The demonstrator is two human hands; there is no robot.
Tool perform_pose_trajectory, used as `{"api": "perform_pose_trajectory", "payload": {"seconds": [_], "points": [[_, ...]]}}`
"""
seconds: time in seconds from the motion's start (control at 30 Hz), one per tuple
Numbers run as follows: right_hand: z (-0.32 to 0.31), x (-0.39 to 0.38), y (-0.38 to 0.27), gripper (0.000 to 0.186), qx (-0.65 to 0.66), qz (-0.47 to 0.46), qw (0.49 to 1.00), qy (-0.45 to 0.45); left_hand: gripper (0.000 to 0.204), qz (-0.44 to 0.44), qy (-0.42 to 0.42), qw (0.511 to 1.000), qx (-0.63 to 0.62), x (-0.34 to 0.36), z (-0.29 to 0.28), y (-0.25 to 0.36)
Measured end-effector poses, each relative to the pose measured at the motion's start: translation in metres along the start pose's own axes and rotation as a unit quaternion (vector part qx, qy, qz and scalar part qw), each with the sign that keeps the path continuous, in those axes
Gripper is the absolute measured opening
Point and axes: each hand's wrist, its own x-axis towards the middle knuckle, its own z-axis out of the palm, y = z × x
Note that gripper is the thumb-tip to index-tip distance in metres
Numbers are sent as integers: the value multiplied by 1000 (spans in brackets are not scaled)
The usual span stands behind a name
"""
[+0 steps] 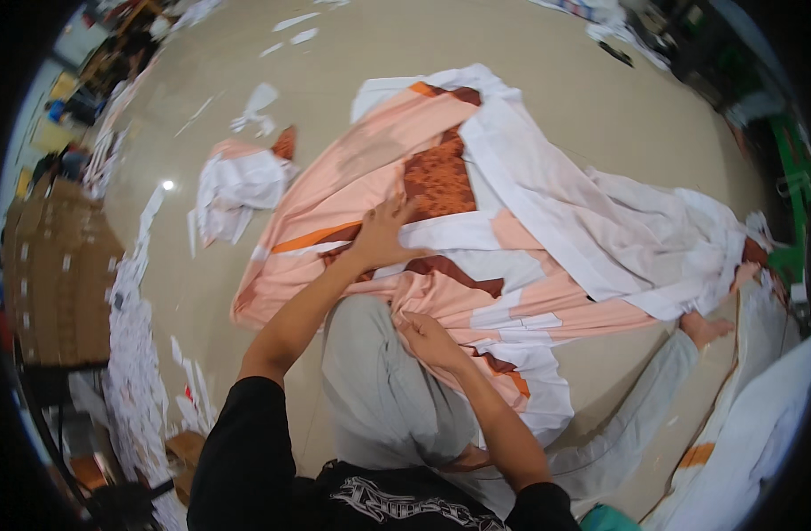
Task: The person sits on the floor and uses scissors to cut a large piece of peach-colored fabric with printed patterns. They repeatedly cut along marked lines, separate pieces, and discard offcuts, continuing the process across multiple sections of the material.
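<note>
A large sheet of printed fabric [352,186] lies rumpled on the floor before me, peach with white, orange and rust-brown patches. My left hand [385,234] is spread over the fabric beside a mottled brown patch, its fingers apart and holding nothing. Next to my bent knee, my right hand [430,341] is closed, pinching a gathered fold of the same cloth. Part of the fabric drapes beside my grey-trousered leg. To the right, the white side of the cloth [556,186] is folded over, reaching toward my bare foot.
A smaller peach and white cloth piece [246,181] lies to the left. White scraps [135,354] run along the left side by stacked brown cardboard [65,274]. A green metal frame [791,186] stands at the right, above more white fabric [751,442].
</note>
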Motion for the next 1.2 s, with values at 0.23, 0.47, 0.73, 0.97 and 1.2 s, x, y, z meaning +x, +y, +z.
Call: {"api": "perform_pose_trajectory", "payload": {"seconds": [0.23,0.47,0.73,0.97,1.2], "points": [[-176,-51,13,65,-383,-82,832,393,33,49,-118,991,32,-6,12,-45],[-319,-150,136,46,-540,-1,686,487,56,8,-164,979,123,-119,-40,-159],[-155,-100,-13,52,-302,75,946,91,58,-74,-199,967,140,-229,-67,-266],[-300,-18,-160,23,-15,-198,900,388,71,64,-110,992,-7,-29,-101,-73],[-449,31,-79,60,-420,90,845,319,88,22,21,997,73,113,-7,-115]]}}
